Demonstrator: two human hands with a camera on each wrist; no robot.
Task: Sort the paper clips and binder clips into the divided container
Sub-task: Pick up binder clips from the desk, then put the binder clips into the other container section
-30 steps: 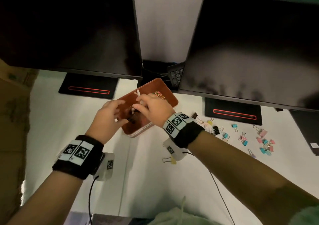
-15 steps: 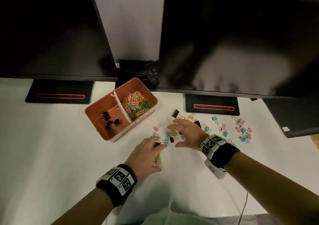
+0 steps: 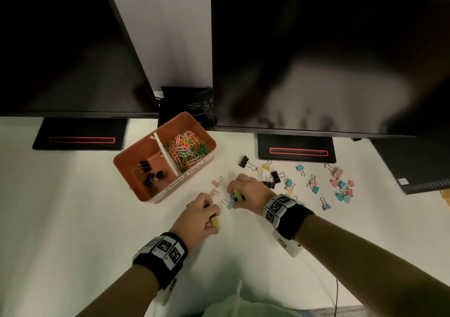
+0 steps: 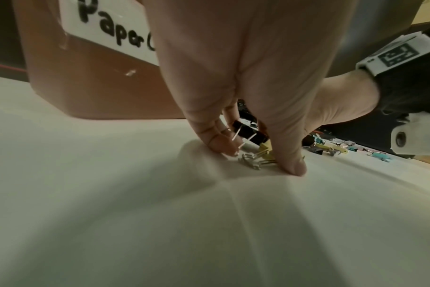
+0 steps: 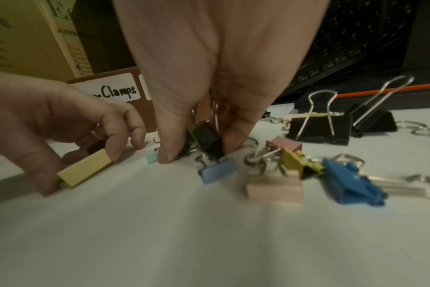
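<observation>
two hands low on desk, left hand (image 3: pixel 199 215) pinching yellow binder clip (image 3: pixel 216 222), right hand (image 3: pixel 248 192) pinching clips (image 3: pixel 235 196)

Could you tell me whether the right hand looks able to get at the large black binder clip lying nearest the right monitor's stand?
Probably yes: the large black binder clip lies on open table beyond the right hand, nothing between, though that hand already pinches small clips.

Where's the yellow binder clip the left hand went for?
In the head view the pale yellow binder clip lies on the white table, pinched by the left hand, just below the orange divided container and left of the right hand.
</observation>
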